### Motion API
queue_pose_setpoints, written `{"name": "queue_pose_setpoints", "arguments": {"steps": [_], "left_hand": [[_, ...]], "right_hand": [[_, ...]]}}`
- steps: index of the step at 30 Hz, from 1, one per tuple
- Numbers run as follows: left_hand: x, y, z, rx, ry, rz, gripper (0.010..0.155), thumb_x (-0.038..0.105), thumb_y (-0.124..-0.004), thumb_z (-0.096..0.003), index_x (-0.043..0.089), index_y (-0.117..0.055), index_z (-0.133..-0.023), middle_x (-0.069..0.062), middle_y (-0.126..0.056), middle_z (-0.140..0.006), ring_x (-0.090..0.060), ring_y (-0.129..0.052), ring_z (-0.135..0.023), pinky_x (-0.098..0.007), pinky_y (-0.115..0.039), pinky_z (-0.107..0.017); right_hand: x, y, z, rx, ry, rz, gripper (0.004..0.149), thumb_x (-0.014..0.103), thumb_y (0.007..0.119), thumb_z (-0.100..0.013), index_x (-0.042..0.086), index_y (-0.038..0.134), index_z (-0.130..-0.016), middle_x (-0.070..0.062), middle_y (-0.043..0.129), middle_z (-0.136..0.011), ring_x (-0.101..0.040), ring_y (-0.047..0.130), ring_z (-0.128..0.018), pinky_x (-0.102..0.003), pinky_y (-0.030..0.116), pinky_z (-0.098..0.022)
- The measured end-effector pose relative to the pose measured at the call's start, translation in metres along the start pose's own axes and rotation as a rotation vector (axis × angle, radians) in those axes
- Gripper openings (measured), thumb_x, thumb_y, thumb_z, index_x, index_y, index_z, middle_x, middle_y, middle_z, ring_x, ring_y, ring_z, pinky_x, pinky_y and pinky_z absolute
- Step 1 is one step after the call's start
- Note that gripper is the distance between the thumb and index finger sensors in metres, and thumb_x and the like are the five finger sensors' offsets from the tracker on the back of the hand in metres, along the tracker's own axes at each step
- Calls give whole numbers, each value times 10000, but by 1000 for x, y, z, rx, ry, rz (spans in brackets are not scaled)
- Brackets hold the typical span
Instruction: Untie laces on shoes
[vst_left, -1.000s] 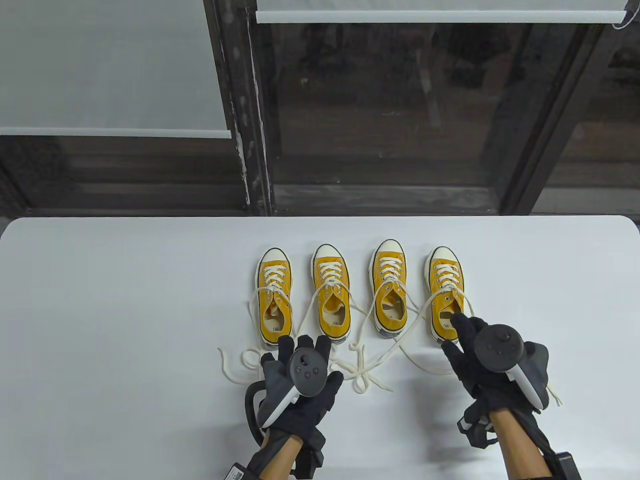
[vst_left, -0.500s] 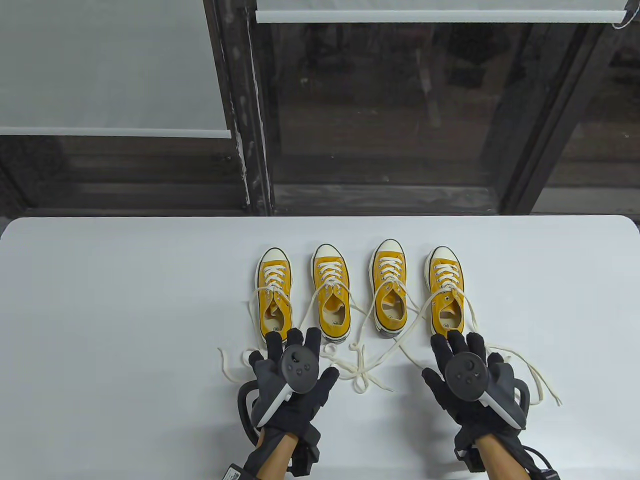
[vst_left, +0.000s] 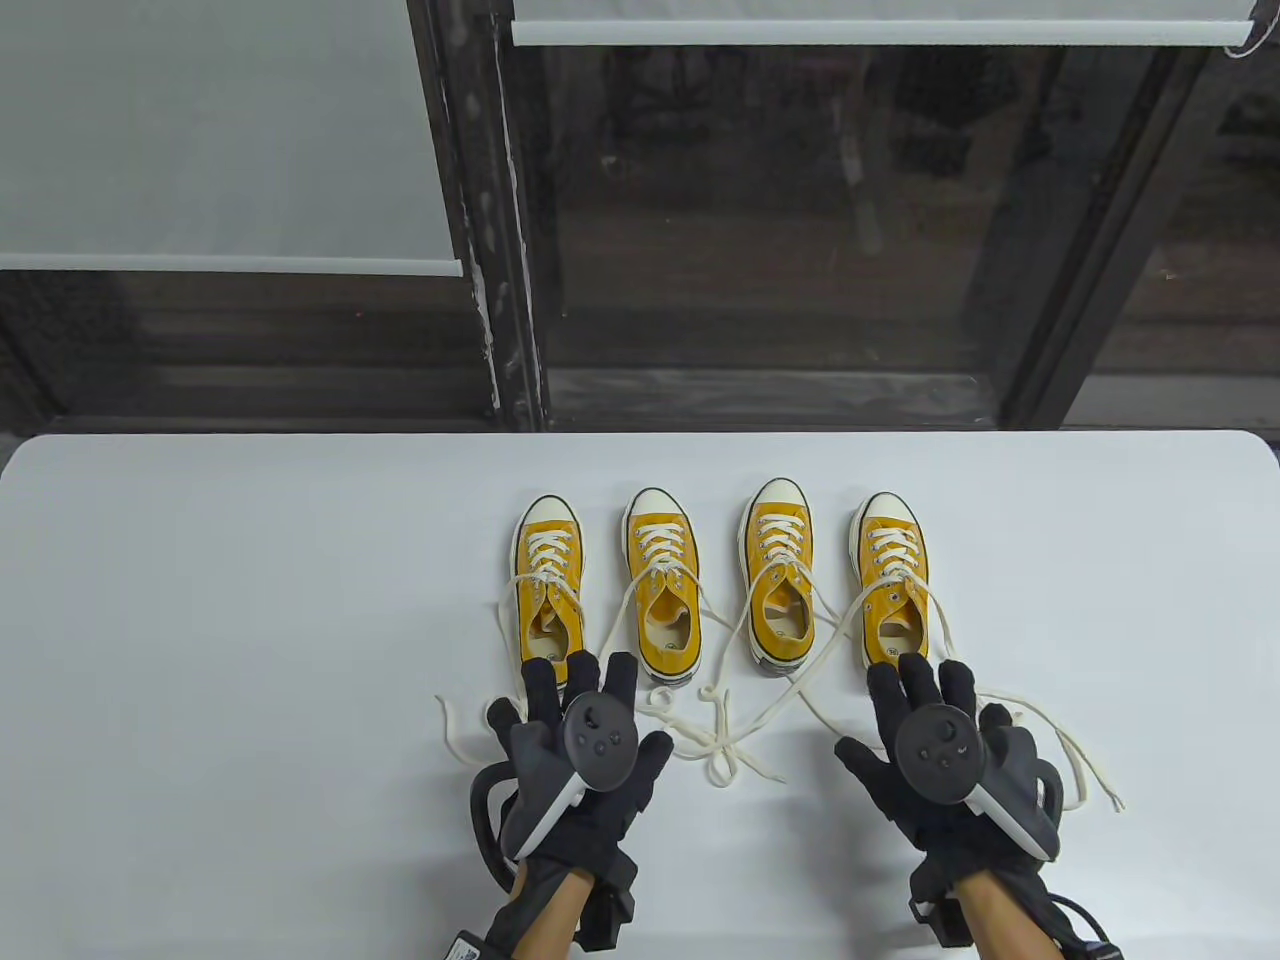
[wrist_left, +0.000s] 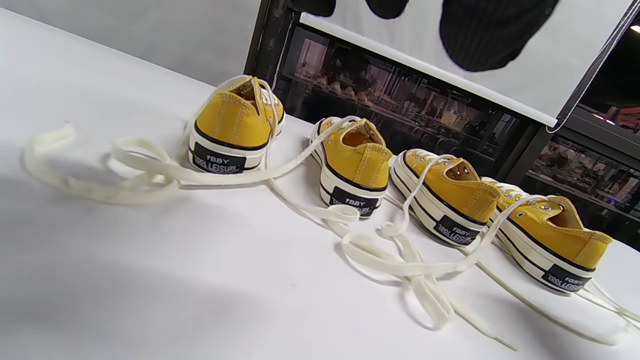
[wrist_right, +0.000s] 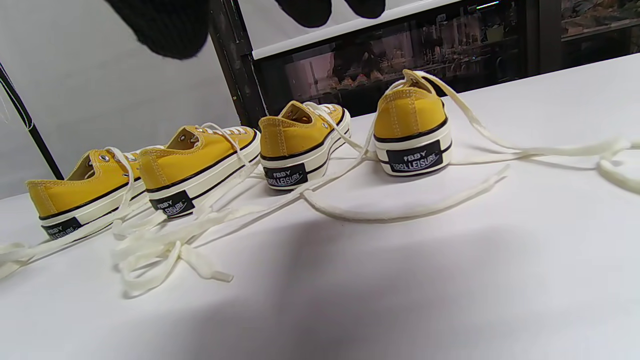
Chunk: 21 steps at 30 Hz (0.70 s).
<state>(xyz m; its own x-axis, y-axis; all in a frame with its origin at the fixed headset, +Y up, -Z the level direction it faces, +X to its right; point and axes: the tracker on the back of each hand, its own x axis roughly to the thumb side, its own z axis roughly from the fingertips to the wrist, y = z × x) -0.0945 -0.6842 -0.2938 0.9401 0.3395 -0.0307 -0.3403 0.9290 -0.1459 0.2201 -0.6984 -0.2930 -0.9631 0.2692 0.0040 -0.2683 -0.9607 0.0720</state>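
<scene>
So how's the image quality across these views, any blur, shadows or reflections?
Table view: sharp, evenly lit; faint shadows beside the left hand and right hand, reflections in the dark window. Left wrist view: tilted, the near laces soft, a broad grey shadow on the table. Right wrist view: fingertips blurred at the top edge, shoes crisp.

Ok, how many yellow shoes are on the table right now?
4, in one row, toes away: far-left shoe, second shoe, third shoe, far-right shoe. None seems hidden.
</scene>
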Motion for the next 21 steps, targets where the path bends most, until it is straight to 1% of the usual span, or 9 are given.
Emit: {"name": "queue_pose_setpoints", "arguments": {"steps": [2, 6, 21], "left_hand": [[0, 0, 0, 1, 0, -4, 788, 616, -706, -546, 395, -310, -1190, 1, -236, -1319, -365, -25, -1199, -731, -68, -785], [1, 0, 0, -2, -1, -8, 786, 615, -706, -545, 395, -313, -1190, 4, -237, -1319, -365, -26, -1199, -732, -69, -784], [-2, 0, 1, -6, 11, 2, 782, 611, -704, -547, 384, -327, -1192, 0, -244, -1317, -368, -39, -1199, -734, -74, -784]], "right_hand": [[0, 0, 0, 3, -2, 0, 827, 659, 587, -604, 196, 281, -1218, -142, 216, -1242, -485, 109, -1107, -736, 230, -703], [-2, 0, 0, 12, 11, -3, 846, 671, 568, -602, 164, 286, -1218, -172, 208, -1235, -494, 101, -1101, -740, 222, -699], [1, -1, 1, 18, -13, -21, 811, 651, 571, -611, 175, 320, -1217, -184, 218, -1231, -501, 113, -1097, -738, 231, -700]]}}
